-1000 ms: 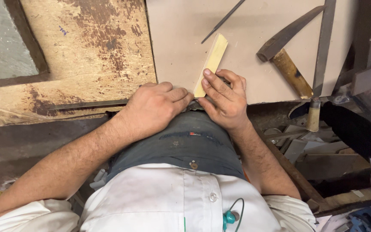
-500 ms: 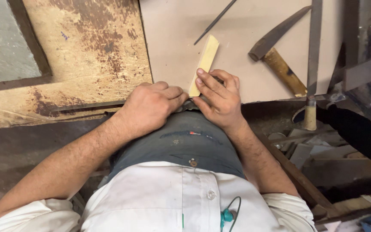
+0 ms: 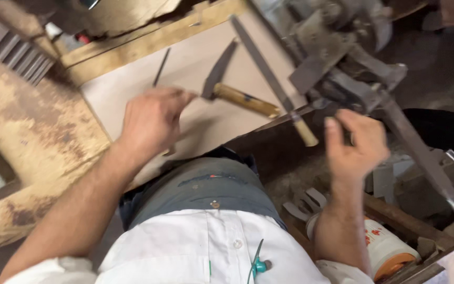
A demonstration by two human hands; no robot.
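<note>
Hovering left hand [image 3: 153, 121] just beside the hammer [image 3: 237, 94].

The person wore a white buttoned shirt [image 3: 206, 247] with rolled sleeves, grey-blue trousers [image 3: 206, 184] and a teal cord [image 3: 257, 263] at the chest.

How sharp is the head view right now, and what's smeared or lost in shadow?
Head view: motion blur smears the left hand, right hand and grey metal vise; the wooden-handled hammer reads softly; the dark floor at upper right is lost in shadow; the pale board is evenly lit, without glare.
</note>
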